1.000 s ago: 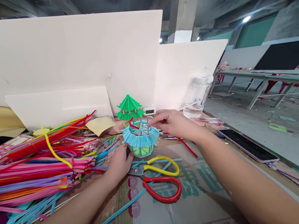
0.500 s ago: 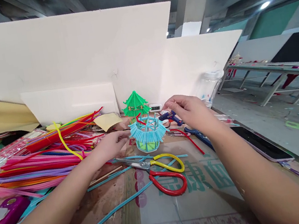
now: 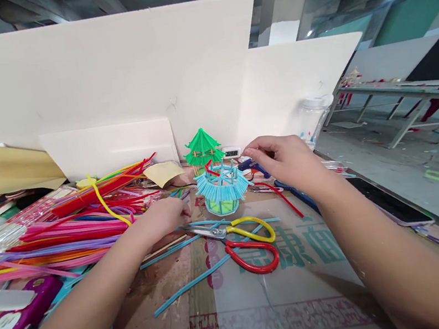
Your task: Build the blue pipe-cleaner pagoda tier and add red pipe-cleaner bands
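My left hand (image 3: 168,216) is closed with its fingers curled down, left of a small blue pavilion model (image 3: 223,186) made of pipe cleaners; whatever it holds is hidden. My right hand (image 3: 281,158) has thumb and forefinger drawn together beside a dark blue glue gun (image 3: 257,168); I cannot make out anything between them. Behind the blue model stands a green-roofed model (image 3: 203,147); a bent red piece (image 3: 212,169) shows at the blue one's top. Scissors with a yellow and a red handle (image 3: 255,269) lie in front, over light-blue pipe cleaners (image 3: 191,285).
Bundles of coloured pipe cleaners (image 3: 66,229) cover the left side, near a purple device (image 3: 27,312). A phone (image 3: 385,198) lies at the right edge. White boards (image 3: 102,66) stand behind, with a clear jar (image 3: 315,117) at right. A red strip (image 3: 282,199) lies near blue-handled pliers (image 3: 300,196).
The camera view has shifted slightly. My left hand has drawn away from the blue model, its fingers curling more. My right hand stays beside the glue gun.
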`<control>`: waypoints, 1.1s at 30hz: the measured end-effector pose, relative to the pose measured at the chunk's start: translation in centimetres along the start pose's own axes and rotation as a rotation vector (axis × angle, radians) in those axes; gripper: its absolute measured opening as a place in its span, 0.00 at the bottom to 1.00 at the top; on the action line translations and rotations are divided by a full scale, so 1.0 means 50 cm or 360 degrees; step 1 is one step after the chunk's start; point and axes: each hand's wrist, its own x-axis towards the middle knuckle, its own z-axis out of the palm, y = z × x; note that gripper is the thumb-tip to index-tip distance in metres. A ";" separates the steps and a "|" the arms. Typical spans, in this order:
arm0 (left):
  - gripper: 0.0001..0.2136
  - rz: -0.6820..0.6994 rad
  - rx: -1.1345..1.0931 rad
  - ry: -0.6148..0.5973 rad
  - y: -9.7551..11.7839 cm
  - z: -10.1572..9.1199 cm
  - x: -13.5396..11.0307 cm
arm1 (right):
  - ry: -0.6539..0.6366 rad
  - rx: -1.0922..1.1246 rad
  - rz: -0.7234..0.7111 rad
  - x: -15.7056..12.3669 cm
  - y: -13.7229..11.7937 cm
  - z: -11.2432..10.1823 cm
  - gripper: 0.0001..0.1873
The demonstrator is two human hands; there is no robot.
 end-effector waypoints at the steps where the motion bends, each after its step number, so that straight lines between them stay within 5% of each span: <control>1: 0.12 0.0004 0.0018 -0.0002 0.002 -0.005 -0.002 | -0.0002 -0.0011 -0.0004 -0.001 -0.002 -0.001 0.16; 8: 0.15 0.0065 0.0097 0.0094 -0.005 -0.100 -0.061 | 0.0008 -0.0075 0.0001 -0.004 -0.008 -0.005 0.15; 13: 0.14 0.0056 0.0129 0.0093 -0.013 -0.091 -0.057 | 0.0008 -0.0113 0.0052 -0.001 0.000 -0.022 0.14; 18: 0.16 0.0105 0.0045 0.0069 -0.013 -0.065 -0.033 | -0.0535 -0.0504 0.0265 0.004 0.050 -0.034 0.12; 22: 0.17 0.0109 0.0051 0.0079 -0.003 -0.064 -0.031 | -0.0837 -0.0659 0.0466 -0.002 0.110 0.020 0.09; 27: 0.19 0.0067 0.0052 0.0066 0.018 -0.070 -0.039 | -0.0994 -0.0656 0.0623 -0.012 0.170 0.109 0.17; 33: 0.17 0.0088 0.0044 0.0102 0.032 -0.080 -0.048 | -0.1163 -0.0466 0.0658 -0.024 0.217 0.154 0.19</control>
